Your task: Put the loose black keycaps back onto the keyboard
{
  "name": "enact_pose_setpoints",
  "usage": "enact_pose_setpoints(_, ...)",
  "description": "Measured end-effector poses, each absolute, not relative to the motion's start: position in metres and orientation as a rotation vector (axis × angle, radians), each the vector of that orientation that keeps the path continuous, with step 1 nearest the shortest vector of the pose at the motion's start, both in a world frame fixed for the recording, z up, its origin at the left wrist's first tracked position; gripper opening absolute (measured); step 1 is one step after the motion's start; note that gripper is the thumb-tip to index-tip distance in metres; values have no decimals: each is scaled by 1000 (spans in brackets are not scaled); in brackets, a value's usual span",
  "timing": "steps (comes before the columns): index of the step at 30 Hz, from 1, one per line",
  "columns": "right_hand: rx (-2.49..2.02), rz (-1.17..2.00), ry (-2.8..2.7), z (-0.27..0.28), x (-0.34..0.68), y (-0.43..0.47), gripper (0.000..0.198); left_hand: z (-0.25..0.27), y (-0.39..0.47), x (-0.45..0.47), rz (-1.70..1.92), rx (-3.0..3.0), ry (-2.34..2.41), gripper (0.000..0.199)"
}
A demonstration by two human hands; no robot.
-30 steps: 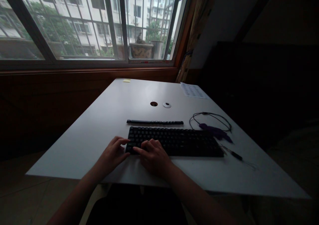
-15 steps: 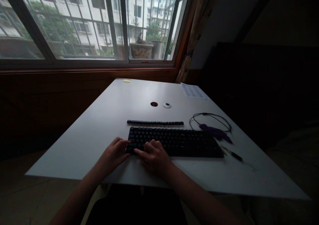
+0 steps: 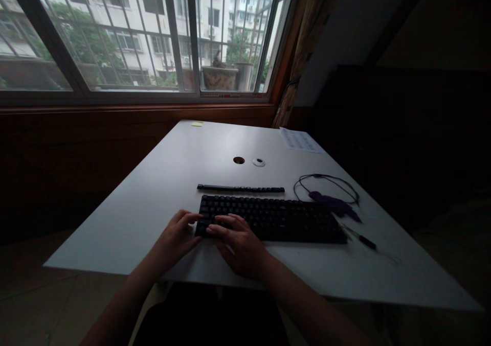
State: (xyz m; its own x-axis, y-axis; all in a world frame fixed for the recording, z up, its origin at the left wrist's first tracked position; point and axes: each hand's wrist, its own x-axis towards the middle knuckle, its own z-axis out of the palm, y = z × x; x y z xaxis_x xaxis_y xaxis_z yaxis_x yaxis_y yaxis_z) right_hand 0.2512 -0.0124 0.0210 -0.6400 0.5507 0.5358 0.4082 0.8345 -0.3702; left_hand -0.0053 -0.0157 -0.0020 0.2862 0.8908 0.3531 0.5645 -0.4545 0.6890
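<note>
A black computer keyboard lies on the white desk near its front edge. My left hand holds its left end, fingertips on the top and thumb at the near corner. Over the lower left keys rests my right hand, its fingers stretched out and apart, with nothing seen in it. Parallel behind the keyboard runs a row of black keycaps, one of them long like a space bar. A keycap puller with a dark handle and thin wire ends lies off the right end.
On the desk, a looped black cable and a purple cloth lie by the keyboard's right end. Farther back are a round cable hole, its white cover, a printed sheet and a yellow note.
My right hand's curled fingers have straightened out and spread over the keys. The left hand stays at the keyboard's left end. The whole view has shifted slightly.
</note>
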Motion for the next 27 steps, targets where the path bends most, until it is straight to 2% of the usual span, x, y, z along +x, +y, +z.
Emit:
enact_pose_setpoints(3,-643,309,-2347,23,252,-14,37,-2,-16,-5,1004,2112,1307,40)
enact_pose_setpoints(8,-766,301,-2331,24,250,-16,40,-1,-16,-5,1008,2119,1309,39)
enact_pose_setpoints(12,-691,285,-2339,26,250,-16,26,-1,-16,-5,1009,2111,1308,36)
enact_pose_setpoints(16,-771,222,-2308,27,250,-17,35,-3,-16,-6,992,2103,1296,39)
enact_pose_setpoints(20,-716,236,-2360,26,250,-16,21,-3,-16,-6,989,2102,1292,38)
enact_pose_setpoints(25,-773,191,-2321,26,250,-16,33,-1,-17,-5,999,2112,1292,37)
enact_pose_setpoints(27,-769,203,-2330,25,250,-16,27,-2,-16,-5,995,2113,1295,37)
